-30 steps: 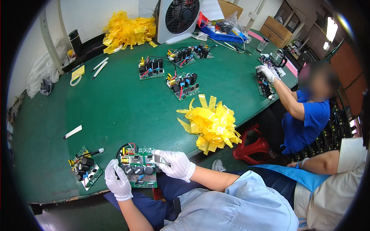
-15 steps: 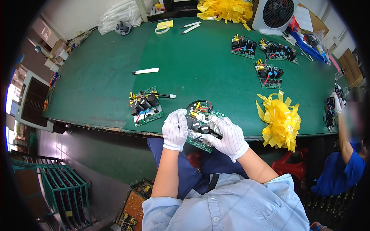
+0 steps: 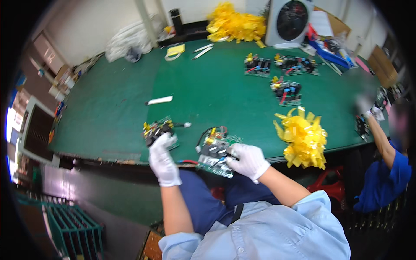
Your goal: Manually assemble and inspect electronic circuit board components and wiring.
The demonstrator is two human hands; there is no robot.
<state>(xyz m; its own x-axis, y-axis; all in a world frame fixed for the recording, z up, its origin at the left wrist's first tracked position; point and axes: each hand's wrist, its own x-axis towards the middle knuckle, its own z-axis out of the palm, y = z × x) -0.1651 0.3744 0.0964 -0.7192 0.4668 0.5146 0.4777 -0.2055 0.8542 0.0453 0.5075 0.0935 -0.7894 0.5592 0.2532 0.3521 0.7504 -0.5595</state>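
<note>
My right hand [image 3: 249, 162], in a white striped glove, grips the right side of a green circuit board [image 3: 221, 168] with black cylindrical capacitors, yellow parts and wires. The board is tilted at the table's near edge, and a red-tipped lead juts from its left side. My left hand [image 3: 164, 161], gloved too, is over the near part of a second circuit board [image 3: 161, 128] lying on the table to the left. Its fingers are blurred, so their hold on that board cannot be made out. A white connector [image 3: 187, 125] on a black cable sticks out of this second board.
On the green table [image 3: 117, 117] lie a white-handled tool [image 3: 160, 100], a bundle of yellow strips [image 3: 302, 141] and several more boards [image 3: 287, 91]. At the back stand a fan [image 3: 291, 21] and a yellow heap [image 3: 236, 24]. A co-worker [image 3: 383, 173] sits at the right.
My left hand has left the held board and moved left to the second board. My right hand still holds the first one. The whole view has shifted slightly.
</note>
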